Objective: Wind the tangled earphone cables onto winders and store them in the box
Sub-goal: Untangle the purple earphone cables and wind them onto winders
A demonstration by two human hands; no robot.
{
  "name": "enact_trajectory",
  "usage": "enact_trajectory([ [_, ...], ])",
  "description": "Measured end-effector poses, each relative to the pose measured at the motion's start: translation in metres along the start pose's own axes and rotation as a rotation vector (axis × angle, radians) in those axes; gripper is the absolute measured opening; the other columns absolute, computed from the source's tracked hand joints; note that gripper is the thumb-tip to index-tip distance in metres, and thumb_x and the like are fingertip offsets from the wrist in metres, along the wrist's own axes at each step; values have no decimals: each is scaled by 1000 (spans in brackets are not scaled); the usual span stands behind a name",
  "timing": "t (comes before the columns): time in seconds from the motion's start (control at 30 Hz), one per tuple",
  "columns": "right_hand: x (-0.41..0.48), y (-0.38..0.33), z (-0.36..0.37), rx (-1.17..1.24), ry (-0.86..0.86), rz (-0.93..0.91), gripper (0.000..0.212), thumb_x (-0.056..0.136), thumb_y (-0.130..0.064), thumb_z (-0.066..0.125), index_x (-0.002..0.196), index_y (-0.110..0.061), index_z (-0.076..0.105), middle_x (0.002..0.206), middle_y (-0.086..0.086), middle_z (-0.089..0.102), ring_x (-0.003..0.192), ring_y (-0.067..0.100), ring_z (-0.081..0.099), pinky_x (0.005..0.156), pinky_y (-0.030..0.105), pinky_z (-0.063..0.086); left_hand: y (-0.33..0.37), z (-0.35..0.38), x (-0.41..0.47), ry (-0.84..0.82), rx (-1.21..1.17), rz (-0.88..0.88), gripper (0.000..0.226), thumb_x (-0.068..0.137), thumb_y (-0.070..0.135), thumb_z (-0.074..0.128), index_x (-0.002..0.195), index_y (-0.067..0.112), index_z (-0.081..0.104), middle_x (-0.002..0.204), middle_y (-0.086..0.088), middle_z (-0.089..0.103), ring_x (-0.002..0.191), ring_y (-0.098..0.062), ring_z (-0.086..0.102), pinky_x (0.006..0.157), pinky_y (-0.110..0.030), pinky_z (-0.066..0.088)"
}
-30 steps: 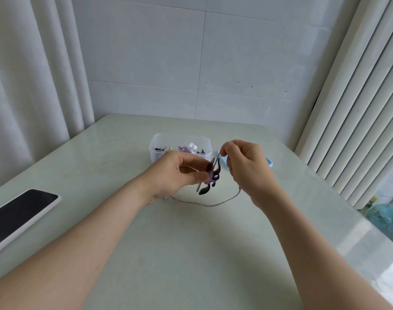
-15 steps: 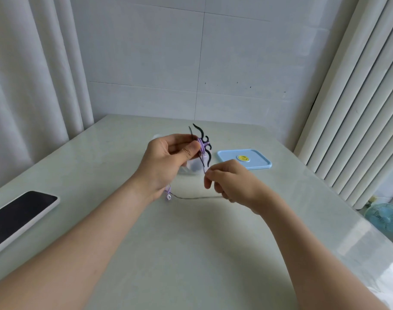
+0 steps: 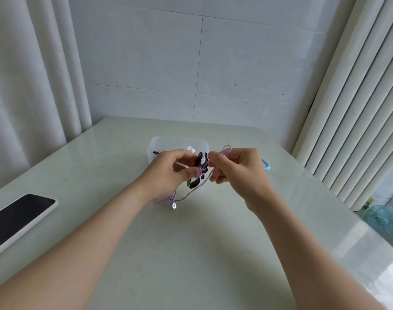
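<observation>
Black winder [image 3: 193, 183], wrapped with purple earphone cable [image 3: 201, 172], hovers just before the clear box [image 3: 154, 146], pinched by thumb and fingers of the left hand [image 3: 168, 173]. Curled fingers of the right hand [image 3: 238, 168] pinch the cable.

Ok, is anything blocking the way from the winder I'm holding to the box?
Nothing visible. The left hand holds the black winder just in front of the clear box, which stands open; its blue lid lies aside, behind the right hand.

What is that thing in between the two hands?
A black winder with purple earphone cable wrapped round it, seen in the head view. The left hand holds the winder; the right hand pinches the cable.
</observation>
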State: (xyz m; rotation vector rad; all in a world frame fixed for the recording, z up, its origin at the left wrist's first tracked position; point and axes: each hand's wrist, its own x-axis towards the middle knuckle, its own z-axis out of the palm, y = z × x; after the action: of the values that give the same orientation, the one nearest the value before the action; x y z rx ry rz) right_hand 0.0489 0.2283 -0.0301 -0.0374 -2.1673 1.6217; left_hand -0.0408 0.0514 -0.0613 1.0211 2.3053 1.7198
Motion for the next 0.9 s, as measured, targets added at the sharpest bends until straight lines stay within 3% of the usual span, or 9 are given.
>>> enact_trajectory([
  [0.1, 1, -1, 1, 108, 7, 59, 29, 99, -18, 64, 76, -2, 73, 75, 19, 76, 82, 30, 78, 82, 43, 65, 0, -3, 1, -26, -15, -18, 19, 102, 17, 68, 115, 30, 75, 106, 11, 77, 90, -2, 68, 72, -10, 45],
  [0.17, 3, -1, 1, 209, -22, 108, 35, 103, -19, 60, 76, -1, 71, 81, 20, 77, 87, 35, 78, 83, 41, 64, 0, -3, 2, -65, -22, -14, 19, 103, 20, 67, 118, 27, 74, 109, 10, 78, 100, -4, 70, 80, -16, 50],
  [0.27, 5, -1, -1, 394, -54, 220, 38, 106, -23, 57, 72, -7, 60, 68, 10, 63, 74, 35, 74, 73, 38, 61, 0, -1, 4, -85, -45, -15, 21, 100, 23, 71, 121, 24, 75, 115, 5, 78, 113, -14, 71, 99, -35, 53],
  [0.37, 6, 1, -2, 450, -52, 275, 36, 108, -26, 55, 75, -15, 47, 59, 0, 29, 46, 20, 40, 51, 28, 39, 4, -2, 2, -107, -92, -26, 22, 100, 14, 70, 121, 19, 75, 111, 2, 78, 96, -6, 72, 78, -13, 48],
  [0.47, 8, 7, 0, 180, 10, 188, 41, 105, -33, 59, 67, -18, 50, 57, -2, 24, 49, 17, 22, 52, 29, 22, 5, -5, 1, -176, -49, -46, 20, 99, 19, 72, 118, 23, 75, 109, 4, 79, 92, -3, 69, 70, -14, 45],
  [0.63, 13, 15, -6, -204, 212, 33, 47, 105, -33, 57, 77, 5, 62, 47, -11, 27, 44, 10, 22, 43, 22, 21, 4, -3, -4, -387, -84, -72, 24, 94, 15, 76, 119, 15, 76, 114, -4, 79, 109, -21, 73, 90, -26, 54],
  [0.7, 17, 24, -13, -328, 247, 32, 48, 102, -32, 57, 77, 9, 61, 48, -6, 32, 45, 11, 24, 46, 25, 23, 7, 1, -3, -338, -156, -41, 28, 93, 15, 76, 121, 13, 75, 116, -5, 79, 105, -19, 73, 84, -28, 54],
  [0.8, 18, 33, -13, -516, 207, 60, 50, 100, -28, 59, 52, -13, 54, 40, -10, 41, 42, 11, 36, 49, 26, 27, 12, 1, -1, -211, -325, -30, 37, 87, 21, 75, 122, 10, 74, 113, -11, 79, 99, -17, 75, 75, -23, 55],
  [0.9, 15, 32, -8, -559, 97, 97, 38, 102, -31, 58, 68, -18, 71, 36, -18, 45, 43, 2, 47, 50, 22, 28, 14, -1, 1, -59, -477, -36, 35, 83, 22, 75, 115, 7, 75, 109, -14, 79, 94, -23, 77, 70, -22, 55],
])
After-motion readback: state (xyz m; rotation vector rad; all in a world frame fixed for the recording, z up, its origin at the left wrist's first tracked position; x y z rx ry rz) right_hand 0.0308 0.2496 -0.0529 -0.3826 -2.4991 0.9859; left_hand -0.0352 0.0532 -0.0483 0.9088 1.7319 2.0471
